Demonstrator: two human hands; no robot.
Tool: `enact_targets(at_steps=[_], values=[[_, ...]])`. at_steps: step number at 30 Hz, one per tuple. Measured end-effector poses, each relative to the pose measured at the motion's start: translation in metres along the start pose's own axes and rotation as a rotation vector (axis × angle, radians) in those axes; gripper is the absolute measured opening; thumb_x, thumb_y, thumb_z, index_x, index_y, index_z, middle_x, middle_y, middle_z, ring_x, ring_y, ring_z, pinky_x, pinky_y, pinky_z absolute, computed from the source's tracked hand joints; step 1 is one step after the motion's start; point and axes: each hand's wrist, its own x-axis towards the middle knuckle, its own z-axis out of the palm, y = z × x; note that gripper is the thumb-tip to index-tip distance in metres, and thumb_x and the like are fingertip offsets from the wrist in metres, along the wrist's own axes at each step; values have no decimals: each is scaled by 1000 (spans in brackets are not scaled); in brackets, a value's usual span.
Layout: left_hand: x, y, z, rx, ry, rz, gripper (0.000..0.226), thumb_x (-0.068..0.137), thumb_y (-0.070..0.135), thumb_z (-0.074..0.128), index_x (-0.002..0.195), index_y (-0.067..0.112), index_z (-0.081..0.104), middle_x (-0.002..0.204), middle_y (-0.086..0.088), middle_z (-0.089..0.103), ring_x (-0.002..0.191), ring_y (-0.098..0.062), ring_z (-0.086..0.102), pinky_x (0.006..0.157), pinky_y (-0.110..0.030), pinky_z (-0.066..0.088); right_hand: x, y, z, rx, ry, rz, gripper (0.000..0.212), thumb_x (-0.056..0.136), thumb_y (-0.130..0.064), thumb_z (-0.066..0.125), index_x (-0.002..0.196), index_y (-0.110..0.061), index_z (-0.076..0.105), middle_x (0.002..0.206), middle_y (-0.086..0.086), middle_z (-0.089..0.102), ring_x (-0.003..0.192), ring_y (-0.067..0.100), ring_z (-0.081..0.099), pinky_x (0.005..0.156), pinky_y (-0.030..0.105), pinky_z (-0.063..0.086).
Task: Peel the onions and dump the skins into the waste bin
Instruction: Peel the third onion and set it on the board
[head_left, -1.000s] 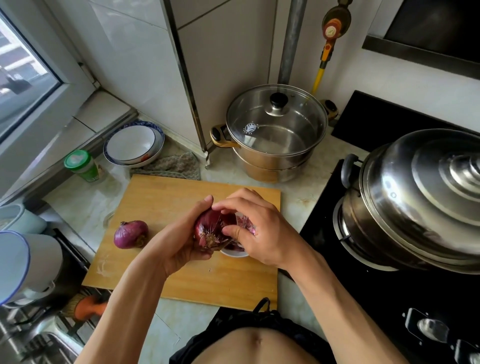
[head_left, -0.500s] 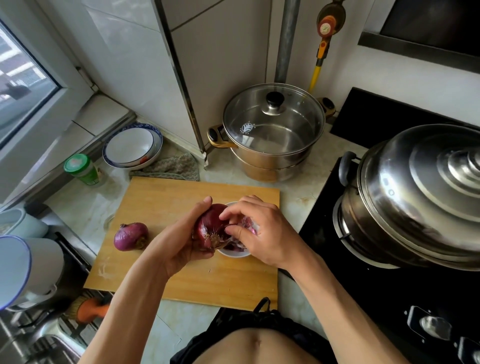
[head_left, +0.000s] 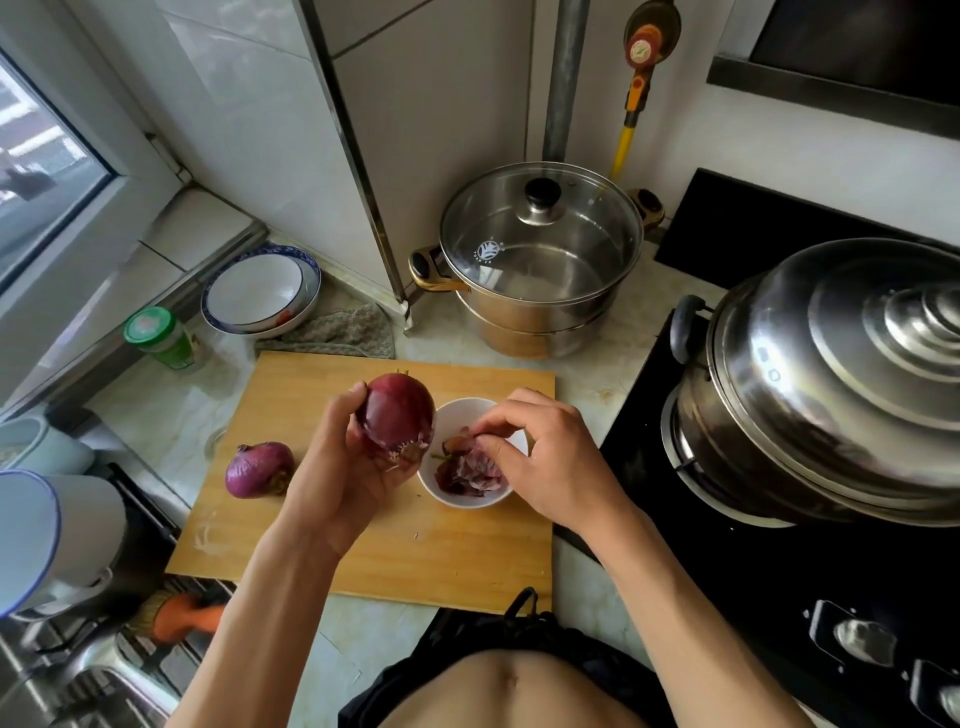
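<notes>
My left hand (head_left: 343, 467) grips a dark red onion (head_left: 397, 413) above the wooden cutting board (head_left: 322, 545), root end facing me. To its right a small white bowl (head_left: 457, 415) on the board holds purple onion skins (head_left: 470, 470). My right hand (head_left: 545, 457) is over the bowl, fingertips pinching a piece of skin at the pile. A second onion (head_left: 258, 469), paler purple with its skin on, lies on the board's left part.
A lidded steel pot (head_left: 540, 260) stands behind the board. A big steel steamer (head_left: 831, 379) sits on the black stove at right. Stacked bowls (head_left: 260, 291), a green-capped jar (head_left: 158, 338) and a cloth (head_left: 337, 332) lie at back left. White mugs (head_left: 47, 540) stand by the sink at left.
My hands have come apart. The left hand lifted the onion up and left, uncovering the white bowl. The right hand dropped to the bowl with a piece of skin.
</notes>
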Motion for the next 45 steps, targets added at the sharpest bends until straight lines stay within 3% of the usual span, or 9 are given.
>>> enact_targets(at_steps=[11,16,19,22,27,33,39,42,45], values=[[1,-14,0,19,-34,-16,45,96,35,51,128,5,62,109,-15,73,85,-22,74,63,-30,59,-6,28,28,-183,-131,188,17,92,-14,66,103,-18,79,100,6,71,100,21,62,88,34,51],[2,-14,-1,27,27,-67,59,86,37,59,132,0,62,136,-27,63,124,-42,62,93,-43,50,-6,28,29,-125,-103,143,20,91,-11,69,108,-15,78,103,5,72,96,18,66,86,32,54],[4,-15,-1,17,31,-110,52,84,36,61,121,0,69,133,-29,64,116,-40,60,98,-44,44,-6,22,26,-59,-14,73,20,91,-11,68,109,-10,75,104,0,70,95,11,65,85,27,54],[9,-19,-1,-16,22,-146,43,90,35,58,108,0,73,113,-26,71,99,-35,68,95,-44,47,-7,10,22,-8,58,-53,25,90,-15,67,114,-10,71,110,-2,67,101,6,61,89,20,51],[8,-25,2,-45,-30,-185,44,105,37,42,116,3,68,101,-21,75,82,-31,76,75,-38,62,-10,-1,24,-36,-94,-142,46,94,-33,60,137,-17,58,142,-2,52,127,15,47,105,31,44],[5,-28,10,70,-171,-106,42,96,37,55,119,6,71,115,-19,73,101,-30,74,72,-38,63,-9,1,30,6,-68,-35,51,98,-45,52,144,-23,52,149,-3,47,135,13,42,111,34,41],[1,-31,17,128,-249,-61,34,92,28,57,101,9,83,121,-25,72,109,-32,73,82,-40,64,-13,4,32,192,73,125,61,90,-48,67,141,-16,54,140,-7,52,129,6,51,105,31,47],[0,-35,17,99,-257,-38,42,95,34,51,110,6,78,121,-24,72,105,-31,74,82,-39,64,-17,4,29,274,40,272,75,82,-63,65,143,-24,50,142,-13,49,121,1,55,98,28,52],[2,-41,16,166,-231,-7,58,95,48,42,125,4,67,120,-27,71,102,-35,74,84,-44,63,-16,1,24,344,-76,306,54,85,-53,71,133,-34,57,129,-11,63,115,-3,60,97,23,51]])
